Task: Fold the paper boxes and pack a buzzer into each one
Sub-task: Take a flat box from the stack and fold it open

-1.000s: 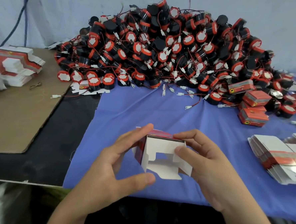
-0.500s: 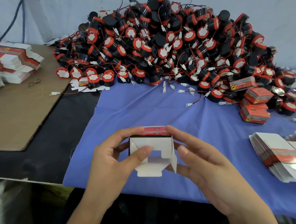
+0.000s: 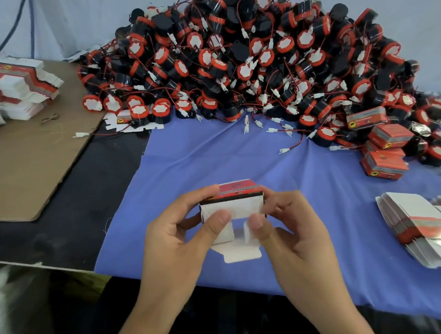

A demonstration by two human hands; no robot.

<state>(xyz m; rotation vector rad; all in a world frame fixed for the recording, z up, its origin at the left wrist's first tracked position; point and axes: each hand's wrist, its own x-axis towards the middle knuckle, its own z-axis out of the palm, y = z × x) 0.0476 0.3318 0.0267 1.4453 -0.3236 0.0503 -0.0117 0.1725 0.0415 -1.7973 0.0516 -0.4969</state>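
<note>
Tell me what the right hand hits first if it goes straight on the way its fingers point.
The paper box it grips: the right hand points left and forward into the box's white flaps. Just beyond, probably the thumb of the left hand, though depth is unclear.

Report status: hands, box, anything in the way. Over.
Left hand and right hand grip paper box, thumbs pressing white end flaps. Lowest flap not tucked. Path to buzzer pile open.

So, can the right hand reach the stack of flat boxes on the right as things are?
Probably yes: only bare blue cloth lies between the right hand and the stack of flat boxes. But it pinches the paper box, so it must let go first.
</note>
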